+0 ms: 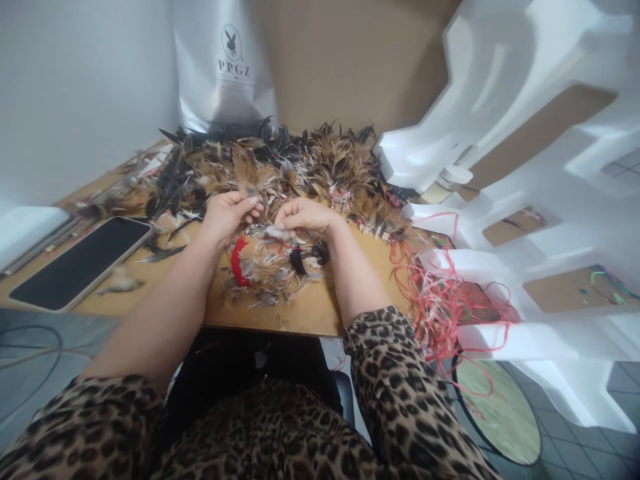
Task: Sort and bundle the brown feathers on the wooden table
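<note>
Leopard-print cloth covers us at six o'clock. Near the centre, our left hand has fingertips closed, on what we cannot tell; our right hand pinches pale fluff. Brown feathers lie at twelve, red strings at four, the phone at nine.
</note>
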`<state>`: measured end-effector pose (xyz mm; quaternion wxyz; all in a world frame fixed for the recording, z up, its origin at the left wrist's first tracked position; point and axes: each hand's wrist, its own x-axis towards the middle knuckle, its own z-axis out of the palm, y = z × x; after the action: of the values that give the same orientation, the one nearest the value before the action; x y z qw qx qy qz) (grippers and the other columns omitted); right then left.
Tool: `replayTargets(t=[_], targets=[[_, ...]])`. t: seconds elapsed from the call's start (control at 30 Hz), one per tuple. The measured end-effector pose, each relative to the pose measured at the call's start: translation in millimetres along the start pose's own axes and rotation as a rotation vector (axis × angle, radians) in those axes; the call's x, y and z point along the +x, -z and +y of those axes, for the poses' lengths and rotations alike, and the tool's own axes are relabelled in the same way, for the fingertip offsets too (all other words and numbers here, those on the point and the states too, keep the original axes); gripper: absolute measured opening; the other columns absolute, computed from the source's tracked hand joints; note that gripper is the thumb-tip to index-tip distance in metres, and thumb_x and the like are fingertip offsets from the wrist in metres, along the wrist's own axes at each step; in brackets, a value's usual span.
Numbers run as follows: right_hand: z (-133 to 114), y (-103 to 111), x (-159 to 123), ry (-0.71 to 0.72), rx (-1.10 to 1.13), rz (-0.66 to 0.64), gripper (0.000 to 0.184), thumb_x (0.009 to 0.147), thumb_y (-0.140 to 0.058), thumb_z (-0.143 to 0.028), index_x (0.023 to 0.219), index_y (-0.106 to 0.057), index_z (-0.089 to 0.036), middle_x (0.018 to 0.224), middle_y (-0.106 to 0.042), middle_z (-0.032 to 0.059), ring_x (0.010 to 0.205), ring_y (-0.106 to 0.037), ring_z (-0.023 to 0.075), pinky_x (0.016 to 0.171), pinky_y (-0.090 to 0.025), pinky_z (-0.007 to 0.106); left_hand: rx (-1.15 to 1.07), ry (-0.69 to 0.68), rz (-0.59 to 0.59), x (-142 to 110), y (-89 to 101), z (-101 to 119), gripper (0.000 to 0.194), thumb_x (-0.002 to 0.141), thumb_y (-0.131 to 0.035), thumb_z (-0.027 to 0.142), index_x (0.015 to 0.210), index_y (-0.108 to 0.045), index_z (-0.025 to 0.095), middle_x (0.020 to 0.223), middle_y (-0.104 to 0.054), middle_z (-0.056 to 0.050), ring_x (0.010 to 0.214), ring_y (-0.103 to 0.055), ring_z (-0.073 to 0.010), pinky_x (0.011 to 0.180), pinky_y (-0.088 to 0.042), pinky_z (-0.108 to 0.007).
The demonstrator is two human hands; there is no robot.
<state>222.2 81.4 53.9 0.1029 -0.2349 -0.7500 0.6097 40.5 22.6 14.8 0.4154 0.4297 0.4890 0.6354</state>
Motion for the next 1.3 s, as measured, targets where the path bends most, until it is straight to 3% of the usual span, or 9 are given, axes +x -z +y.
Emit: replayTargets(t=[0.07,0.23,0.37,0.57,0.8,0.93,1.03,1.17,1.3], targets=[[-2.9,2.2,-2.4,-0.018,-0.124,-0.042,0.024,0.063,-0.068,-0.028,0.075,-0.066,-0.008,0.055,-0.061,-0.0013,0.047,-0.048,0.0042,0.047,-0.037,0.015,-0.009,0.005,0.027,0.4,0.1,0.8,0.018,0.063,-0.071,0.027,0.073,-0.069,0.011,0.070,-0.068,-0.007,0.050,-0.055,-0.0070,0.044,-0.040,-0.016],[4.1,2.6,4.6,-0.085,-0.414,0.191,0.013,0.061,-0.064,-0.019,0.068,-0.068,-0.009,0.053,-0.059,-0.0015,0.047,-0.045,0.0044,0.048,-0.035,0.017,-0.012,0.003,0.053,0.5,0.0,1.4,0.019,0.063,-0.071,0.027,0.073,-0.068,0.011,0.071,-0.068,-0.007,0.052,-0.056,-0.0069,0.045,-0.041,-0.017],[11.2,-2.5,10.4,-0.147,-0.588,0.236,0.011,0.060,-0.060,-0.014,0.067,-0.068,-0.010,0.055,-0.059,-0.0004,0.049,-0.047,0.0060,0.049,-0.034,0.018,-0.014,-0.026,0.036,2.4,1.9,-1.7,0.021,0.064,-0.071,0.029,0.074,-0.069,0.011,0.071,-0.068,-0.007,0.052,-0.056,-0.0068,0.044,-0.040,-0.016],[15.8,-18.3,21.4,0.038,-0.836,0.360,0.019,0.068,-0.055,-0.018,0.081,-0.068,-0.015,0.075,-0.064,0.0010,0.067,-0.053,0.0106,0.065,-0.039,0.022,-0.009,-0.043,0.051,4.5,3.2,-4.1,0.022,0.064,-0.070,0.030,0.076,-0.069,0.011,0.071,-0.069,-0.007,0.051,-0.056,-0.0069,0.044,-0.041,-0.016],[14.8,-28.0,21.0,0.019,-1.215,0.282,0.024,0.073,-0.048,-0.016,0.089,-0.066,-0.020,0.100,-0.063,0.0078,0.091,-0.055,0.0196,0.078,-0.039,0.029,-0.044,0.009,0.068,3.5,1.4,-1.8,0.017,0.064,-0.071,0.025,0.073,-0.069,0.011,0.070,-0.068,-0.007,0.050,-0.056,-0.0068,0.043,-0.039,-0.016],[15.1,-15.3,16.0,-0.054,-1.041,0.337,0.014,0.071,-0.052,-0.018,0.072,-0.065,-0.014,0.074,-0.065,0.0054,0.068,-0.054,0.0131,0.065,-0.038,0.024,-0.082,0.041,0.054,2.4,1.6,-0.9,0.018,0.063,-0.071,0.025,0.074,-0.068,0.010,0.069,-0.067,-0.007,0.050,-0.055,-0.0056,0.042,-0.039,-0.014],[18.2,-1.2,13.1,-0.056,-0.690,0.356,0.010,0.068,-0.054,-0.017,0.064,-0.060,-0.011,0.058,-0.060,0.0010,0.053,-0.048,0.0078,0.055,-0.035,0.020,-0.124,0.077,0.055,1.8,2.0,0.3,0.018,0.064,-0.070,0.024,0.074,-0.067,0.009,0.068,-0.067,-0.007,0.049,-0.055,-0.0050,0.043,-0.039,-0.013],[17.9,8.3,11.2,0.001,-0.059,0.346,0.014,0.071,-0.059,-0.025,0.068,-0.058,-0.011,0.063,-0.062,0.0012,0.050,-0.049,0.0054,0.048,-0.035,0.017,-0.197,0.126,0.022,2.4,2.5,-0.6,0.014,0.067,-0.068,0.020,0.076,-0.067,0.009,0.068,-0.067,-0.006,0.049,-0.056,-0.0046,0.043,-0.041,-0.012],[12.8,1.8,14.7,0.066,0.266,0.423,0.022,0.063,-0.070,-0.030,0.069,-0.056,-0.012,0.062,-0.062,-0.0014,0.048,-0.048,0.0033,0.043,-0.032,0.014,-0.247,0.222,-0.056,2.5,0.7,-3.8,0.013,0.069,-0.066,0.017,0.078,-0.067,0.008,0.071,-0.068,-0.008,0.050,-0.058,-0.0055,0.042,-0.041,-0.012]])
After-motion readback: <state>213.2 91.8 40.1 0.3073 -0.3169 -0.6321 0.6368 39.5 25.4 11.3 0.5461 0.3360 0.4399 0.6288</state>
